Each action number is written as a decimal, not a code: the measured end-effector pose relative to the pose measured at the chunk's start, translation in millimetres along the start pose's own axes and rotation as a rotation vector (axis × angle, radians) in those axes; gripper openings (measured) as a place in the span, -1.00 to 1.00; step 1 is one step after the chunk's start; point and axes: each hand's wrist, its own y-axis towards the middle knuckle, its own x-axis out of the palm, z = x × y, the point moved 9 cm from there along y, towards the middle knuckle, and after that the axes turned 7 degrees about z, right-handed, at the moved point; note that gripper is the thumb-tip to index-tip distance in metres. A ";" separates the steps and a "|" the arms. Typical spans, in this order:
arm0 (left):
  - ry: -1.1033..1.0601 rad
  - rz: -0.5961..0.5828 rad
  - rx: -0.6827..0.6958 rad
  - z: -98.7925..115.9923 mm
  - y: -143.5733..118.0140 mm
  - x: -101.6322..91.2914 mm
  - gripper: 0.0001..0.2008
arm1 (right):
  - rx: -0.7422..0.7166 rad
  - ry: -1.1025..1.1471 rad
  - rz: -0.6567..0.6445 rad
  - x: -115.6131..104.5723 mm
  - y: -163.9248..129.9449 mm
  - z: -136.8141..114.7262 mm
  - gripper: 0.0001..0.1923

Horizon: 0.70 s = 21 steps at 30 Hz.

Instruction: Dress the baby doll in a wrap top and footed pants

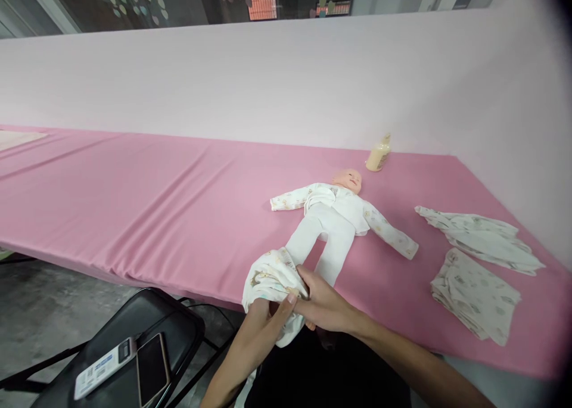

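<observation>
Evidently light and limp, the patterned garment (264, 278) in the head view sits bunched between both hands at the near edge of the pink sheet (179, 211). Thin, soft cloth like this should fold and stretch easily, with little risk of breaking; its likely trouble is slack folds closing over the opening, so the gathered rim seems the best place to take hold. The left hand (261, 324) has its fingers tucked into the folds and its thumb laid on top, clamping the fabric. The right hand (325, 304) pinches the rim just beside that thumb, its forearm coming in from the lower right while the left one rises steeply from below. Just beyond the grip lies the doll (333, 217), face up, arms spread; the garment overlaps the lower end of its nearer leg, and I cannot tell whether the foot is inside. Well apart, to the right of the grip, are a folded cloth (476, 295) and a loose one (482, 238); beyond the doll's head stands a pump bottle (378, 155).
</observation>
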 end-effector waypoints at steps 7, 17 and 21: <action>0.193 -0.038 0.126 12.8 7.5 -9.2 -0.64 | -0.198 -0.110 0.062 -1.8 -1.1 -20.4 -0.84; 0.179 -0.126 0.042 2.1 18.0 1.0 -0.49 | -0.134 -0.227 0.091 -4.7 1.6 -2.6 -0.80; 0.212 -0.104 0.050 -1.4 17.6 0.5 -0.52 | -0.184 -0.345 0.242 -9.3 1.6 0.3 -0.81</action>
